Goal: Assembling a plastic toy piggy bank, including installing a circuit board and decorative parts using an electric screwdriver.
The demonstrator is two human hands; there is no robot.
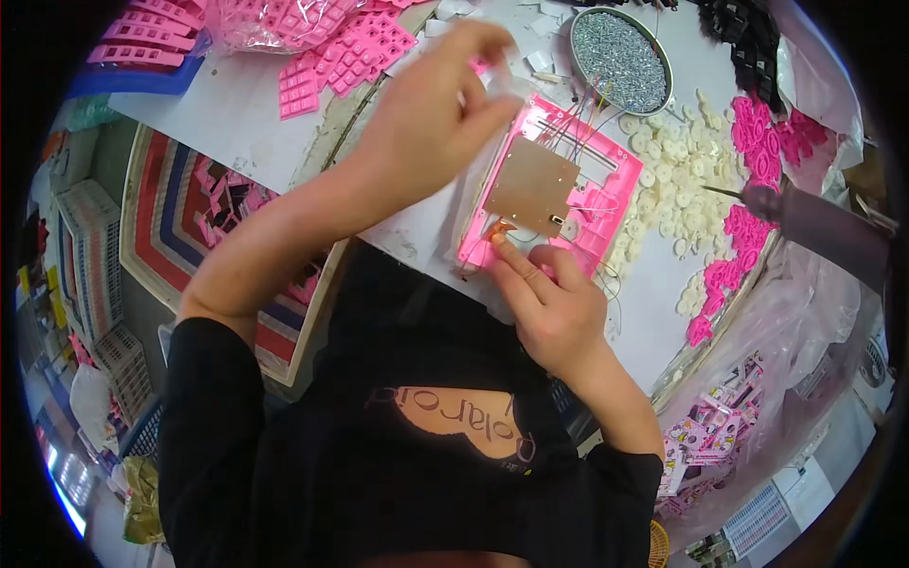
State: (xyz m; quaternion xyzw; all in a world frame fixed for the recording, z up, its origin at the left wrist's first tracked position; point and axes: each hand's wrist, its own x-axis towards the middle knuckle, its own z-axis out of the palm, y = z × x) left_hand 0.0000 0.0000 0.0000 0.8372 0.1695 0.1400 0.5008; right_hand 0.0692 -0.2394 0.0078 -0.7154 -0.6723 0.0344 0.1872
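Right fingers [507,251] press the pink case [606,213], likely steadying it, their grip unclear, while left fingers [481,40] spread apart beyond them.

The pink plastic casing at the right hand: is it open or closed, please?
Open: the upward-facing side of the pink plastic casing has no cover, so the brown circuit board and thin wires are exposed.

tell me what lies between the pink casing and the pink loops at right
In the head view, a spread of small white pieces lies between the pink casing and the pink loops; a tool tip overlaps them.
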